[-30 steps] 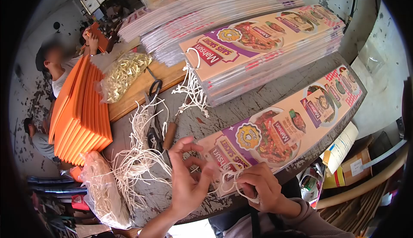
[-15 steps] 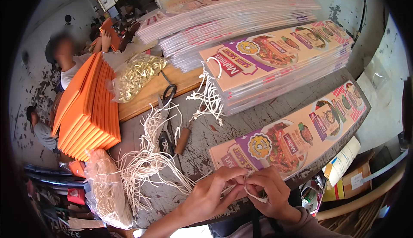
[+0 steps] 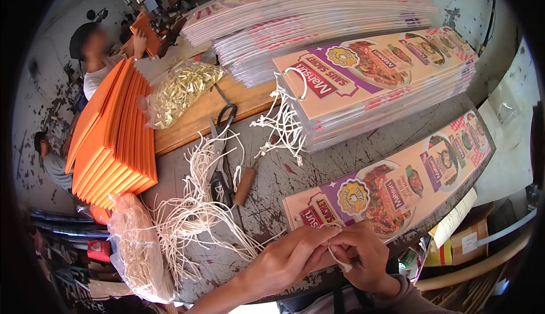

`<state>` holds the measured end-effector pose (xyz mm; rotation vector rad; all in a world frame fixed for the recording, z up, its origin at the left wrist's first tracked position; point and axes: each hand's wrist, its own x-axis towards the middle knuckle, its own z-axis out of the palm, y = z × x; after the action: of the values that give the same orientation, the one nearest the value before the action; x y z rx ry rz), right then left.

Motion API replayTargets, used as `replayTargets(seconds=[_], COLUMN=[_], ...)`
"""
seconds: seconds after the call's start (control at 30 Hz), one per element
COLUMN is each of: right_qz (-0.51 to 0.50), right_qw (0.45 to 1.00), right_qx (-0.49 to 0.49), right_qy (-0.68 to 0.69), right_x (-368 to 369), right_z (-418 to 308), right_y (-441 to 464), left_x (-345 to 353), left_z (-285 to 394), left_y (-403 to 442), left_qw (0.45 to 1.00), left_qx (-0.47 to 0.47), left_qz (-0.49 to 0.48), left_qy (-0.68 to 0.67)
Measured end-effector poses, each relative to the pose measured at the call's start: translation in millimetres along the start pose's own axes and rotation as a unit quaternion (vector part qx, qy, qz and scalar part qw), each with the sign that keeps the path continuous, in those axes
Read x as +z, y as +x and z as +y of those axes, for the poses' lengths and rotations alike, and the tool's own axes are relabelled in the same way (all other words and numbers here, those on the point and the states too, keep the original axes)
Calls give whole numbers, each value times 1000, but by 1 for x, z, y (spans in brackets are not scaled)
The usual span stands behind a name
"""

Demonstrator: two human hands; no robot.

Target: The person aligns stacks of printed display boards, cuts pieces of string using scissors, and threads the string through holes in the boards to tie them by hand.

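At the near edge of the workbench, my left hand and my right hand meet with their fingertips pinched together. Between them they grip a white string, whose loose end hangs below the right fingers. Just beyond lies a printed cardboard strip with food pictures, its near-left end partly covered by my hands. Whether the string passes through the strip is hidden by the fingers. Left of my hands spreads a tangle of cut white strings. Dark-handled scissors lie among them, beside a brown cylinder.
A pile of matching strips with knotted strings stands beyond; more wrapped stacks are behind it. Orange folded pieces, a bag of gold-coloured pieces and a bag of string line the left. A person works at back left.
My hands have drawn closer together, with the left fingers now over the string near the right fingertips. The view has shifted slightly. The person at back left has leaned a little.
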<state>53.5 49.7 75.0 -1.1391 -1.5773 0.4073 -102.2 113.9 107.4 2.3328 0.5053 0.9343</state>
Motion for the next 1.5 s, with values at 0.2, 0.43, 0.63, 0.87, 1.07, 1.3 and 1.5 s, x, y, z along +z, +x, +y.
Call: replayTargets(seconds=[0.2, 0.43, 0.63, 0.87, 1.07, 1.3, 1.5], right_qz=[2, -6, -42, -46, -2, 16, -36], right_qw=[1000, 1000, 999, 997, 996, 987, 991], right_qx=[3, -11, 22, -15, -65, -127, -84], right_qy=[-14, 4, 8, -60, -56, -92, -98], right_x=[2, -1, 0, 0, -6, -3, -5], right_z=[0, 0, -1, 0, 3, -1, 1], right_y=[2, 2, 1, 0, 0, 1, 4], left_x=[2, 6, 3, 2, 2, -5, -3], left_z=[-1, -4, -5, -1, -1, -2, 0], left_y=[-2, -3, -5, -5, -8, -6, -8], left_qw=[999, 995, 987, 990, 999, 997, 998], left_qx=[-16, 44, 62, 58, 49, 23, 18], left_qz=[-26, 8, -42, -54, -24, -55, -39], left_qy=[37, 85, 144, 117, 1, 49, 39])
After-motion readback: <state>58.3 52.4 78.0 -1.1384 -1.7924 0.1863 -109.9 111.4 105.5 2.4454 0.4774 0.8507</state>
